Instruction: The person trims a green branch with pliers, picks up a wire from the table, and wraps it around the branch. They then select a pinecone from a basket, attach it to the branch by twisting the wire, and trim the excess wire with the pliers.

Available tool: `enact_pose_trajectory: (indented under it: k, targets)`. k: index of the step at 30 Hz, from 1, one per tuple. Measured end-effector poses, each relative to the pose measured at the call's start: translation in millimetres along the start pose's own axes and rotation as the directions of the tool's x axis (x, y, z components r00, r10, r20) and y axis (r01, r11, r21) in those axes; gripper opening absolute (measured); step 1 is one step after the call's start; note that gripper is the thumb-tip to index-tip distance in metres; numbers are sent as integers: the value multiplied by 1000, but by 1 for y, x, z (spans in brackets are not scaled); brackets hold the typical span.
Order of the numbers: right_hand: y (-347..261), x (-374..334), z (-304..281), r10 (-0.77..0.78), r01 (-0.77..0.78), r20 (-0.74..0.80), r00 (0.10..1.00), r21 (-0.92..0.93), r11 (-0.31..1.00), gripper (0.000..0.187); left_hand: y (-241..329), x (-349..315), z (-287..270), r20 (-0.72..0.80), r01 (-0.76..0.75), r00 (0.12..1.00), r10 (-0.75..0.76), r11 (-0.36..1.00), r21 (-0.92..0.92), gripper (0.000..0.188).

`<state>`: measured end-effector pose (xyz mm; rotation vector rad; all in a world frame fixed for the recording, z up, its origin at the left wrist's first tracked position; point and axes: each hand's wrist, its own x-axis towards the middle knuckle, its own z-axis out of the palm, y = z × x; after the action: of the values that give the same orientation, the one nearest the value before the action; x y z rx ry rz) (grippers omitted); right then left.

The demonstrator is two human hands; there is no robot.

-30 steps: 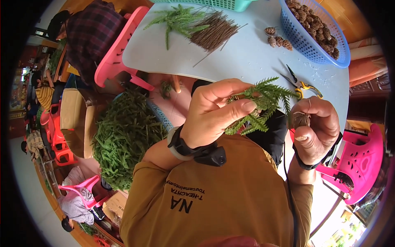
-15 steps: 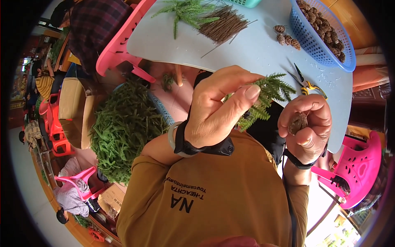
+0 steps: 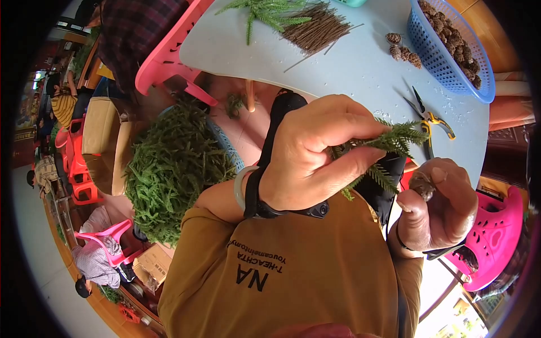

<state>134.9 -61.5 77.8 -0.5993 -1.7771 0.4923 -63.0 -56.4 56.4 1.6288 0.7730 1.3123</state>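
My left hand pinches a green fern-like sprig between thumb and fingers; the leafy end points right, and some leaves hang below the thumb. To its right, my right hand is closed on a small brown roundish piece, held between thumb and fingertips. Its kind is unclear, as the fingers cover part of it. The two hands are apart, above my lap at the near edge of the table. Yellow-and-black pliers lie on the table just beyond my right hand.
On the pale table lie brown stems, green sprigs and loose pine cones. A blue basket holds more cones. A heap of greenery stands at my left, beside a cardboard box. Pink chairs flank the table.
My left hand has moved slightly right with the sprig. My right hand has shifted right and down and turned, still holding the brown piece. The table scene has shifted a little rightward.
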Motion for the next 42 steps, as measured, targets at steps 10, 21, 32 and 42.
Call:
enact_pose_trajectory:
  k: [10,21,32,42]
  targets:
    - [6,-19,17,233,-232,43,972,-30,972,41,-7,-1,5,-189,-148,968,168,982,115,18]
    - [13,-20,8,47,-46,49,998,-30,999,43,-20,-6,6,-61,-49,997,56,993,110,21]
    - [27,-17,18,21,16,151,988,-238,971,47,-27,-5,9,-186,-111,974,128,988,104,19]
    - [34,-16,33,70,-44,183,981,-145,988,47,-30,-11,-14,-72,-171,978,194,952,254,18]
